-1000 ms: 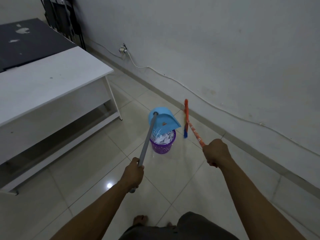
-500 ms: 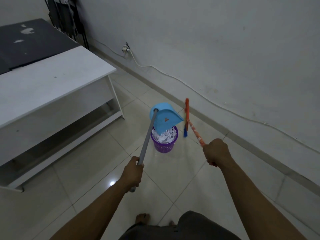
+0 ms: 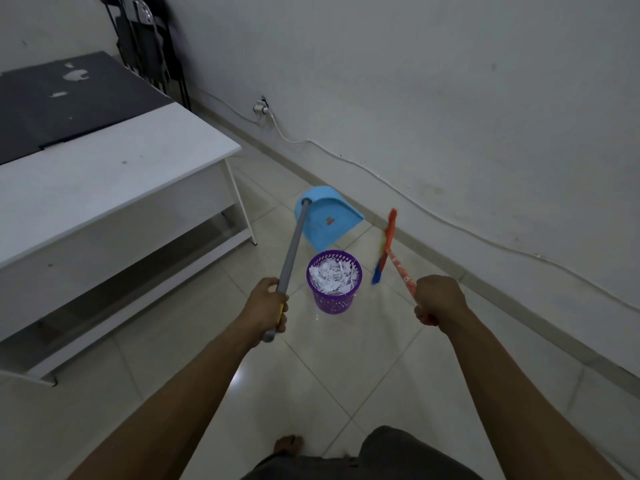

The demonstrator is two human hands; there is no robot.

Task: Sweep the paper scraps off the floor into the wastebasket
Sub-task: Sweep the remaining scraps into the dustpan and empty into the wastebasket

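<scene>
A purple wastebasket stands on the tiled floor, filled to the rim with white paper scraps. My left hand grips the grey handle of a blue dustpan, which hangs beyond the basket, its pan tilted. My right hand is closed around the orange patterned stick of a broom; its orange and blue head is raised just right of the basket. No scraps show on the floor.
A white desk with a lower shelf stands at the left, a black mat on its far part. Folded dark chairs lean in the corner. A white cable runs along the wall from a socket. My bare feet are at the bottom.
The dustpan has lifted off the wastebasket and swung farther away, uncovering the scraps inside. The broom stays raised at the right. The view has shifted nearer.
</scene>
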